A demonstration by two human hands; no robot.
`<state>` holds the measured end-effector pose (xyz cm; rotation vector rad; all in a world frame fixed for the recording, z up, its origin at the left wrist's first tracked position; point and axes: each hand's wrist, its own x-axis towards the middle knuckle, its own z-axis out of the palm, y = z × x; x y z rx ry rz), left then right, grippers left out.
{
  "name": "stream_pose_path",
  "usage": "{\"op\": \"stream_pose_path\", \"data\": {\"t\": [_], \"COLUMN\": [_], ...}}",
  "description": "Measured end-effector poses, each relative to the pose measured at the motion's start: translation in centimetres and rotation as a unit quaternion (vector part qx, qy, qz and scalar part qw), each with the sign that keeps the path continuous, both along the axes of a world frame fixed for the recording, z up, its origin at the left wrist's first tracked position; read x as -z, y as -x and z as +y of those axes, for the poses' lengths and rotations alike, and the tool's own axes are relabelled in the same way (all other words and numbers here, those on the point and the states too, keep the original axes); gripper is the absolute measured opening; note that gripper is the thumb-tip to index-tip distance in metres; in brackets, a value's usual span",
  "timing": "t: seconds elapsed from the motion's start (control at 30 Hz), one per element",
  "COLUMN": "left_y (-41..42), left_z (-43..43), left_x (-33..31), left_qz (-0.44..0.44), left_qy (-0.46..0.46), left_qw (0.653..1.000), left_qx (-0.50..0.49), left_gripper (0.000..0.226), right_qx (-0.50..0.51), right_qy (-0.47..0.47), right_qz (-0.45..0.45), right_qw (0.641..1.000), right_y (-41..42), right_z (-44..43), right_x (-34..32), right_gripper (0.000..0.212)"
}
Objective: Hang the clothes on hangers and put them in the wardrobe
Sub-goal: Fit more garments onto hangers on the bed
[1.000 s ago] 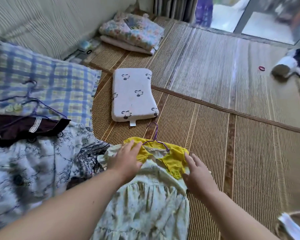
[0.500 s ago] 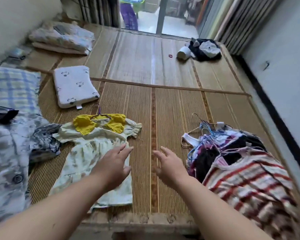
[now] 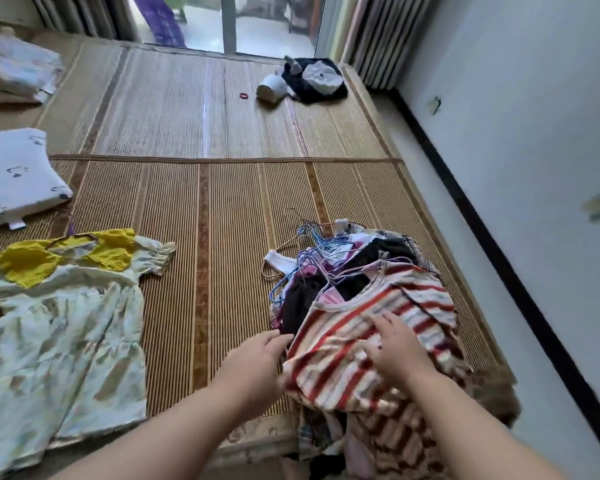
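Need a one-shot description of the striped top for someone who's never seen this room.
On the woven mat, find the heap of clothes and thin hangers beside the right-hand wall. The striped top lies on the near side of that heap, under the right hand. It is the only piece with red and cream stripes; its neighbours are black, pink or white.

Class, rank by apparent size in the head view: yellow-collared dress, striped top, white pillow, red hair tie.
1. yellow-collared dress
2. striped top
3. white pillow, though cropped by the frame edge
4. red hair tie, far from the camera
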<state>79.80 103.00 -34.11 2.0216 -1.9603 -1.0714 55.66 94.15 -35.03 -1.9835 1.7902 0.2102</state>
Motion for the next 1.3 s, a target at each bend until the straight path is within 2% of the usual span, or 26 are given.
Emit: {"op": "stream_pose_path", "data": {"t": [0.23,0.43,0.57,0.67,0.73,0.83,0.9,0.97,1.13,1.17,1.2,1.27,1.3], "left_y": [6.1,7.6,8.1,8.5,8.6,8.0,7.3,6.8,3.4,2.3,1.3,-1.1,-2.1], "left_z": [-9.6,-14.1,-14.9,-15.1,-15.2,-14.8,-14.1,-13.3,-10.1,-9.0,-8.0,-5.2,-4.1], "left_x": [5.3,9.8,12.3,13.3,13.4,12.5,11.0,9.0,2.1,0.5,-0.8,-3.8,-5.1], "left_qz": [0.016,0.016,0.016,0.045,0.049,0.055,0.070,0.092,0.136,0.143,0.147,0.138,0.131], "left_qy": [-0.050,-0.103,-0.160,-0.199,-0.210,-0.187,-0.165,-0.153,-0.109,-0.098,-0.089,-0.070,-0.061], "left_qw": [0.998,0.991,0.980,0.968,0.964,0.965,0.970,0.972,0.968,0.967,0.966,0.966,0.966], "left_qx": [-0.041,-0.083,-0.116,-0.144,-0.156,-0.174,-0.162,-0.153,-0.179,-0.186,-0.192,-0.207,-0.213], "left_gripper": [0.059,0.053,0.073,0.079,0.075,0.057,0.033,0.021,0.014,0.014,0.015,0.015,0.014], "right_qx": [-0.025,-0.058,-0.051,-0.083,-0.109,-0.112,-0.117,-0.123,-0.141,-0.178,-0.232,-0.251,-0.281], "right_qy": [-0.025,-0.019,-0.053,0.018,0.056,0.042,0.025,0.016,0.006,0.006,0.014,0.037,0.018], "right_qz": [0.027,0.045,0.112,0.160,0.114,0.037,0.008,-0.026,-0.040,-0.023,-0.028,-0.069,-0.075], "right_qw": [0.999,0.997,0.991,0.983,0.986,0.992,0.993,0.992,0.989,0.984,0.972,0.965,0.957], "right_y": [6.2,7.3,7.8,8.0,8.3,9.0,9.3,9.4,7.1,6.0,5.5,2.8,1.5], "right_z": [-12.0,-20.6,-22.6,-22.4,-22.4,-21.4,-20.2,-18.9,-16.4,-15.7,-15.1,-14.1,-13.4], "right_x": [5.0,9.2,10.9,11.0,10.6,8.9,7.0,4.7,-1.5,-3.1,-4.4,-7.3,-8.8], "right_gripper": [0.061,0.051,0.047,0.041,0.038,0.037,0.030,0.020,0.012,0.011,0.016,0.037,0.035]}}
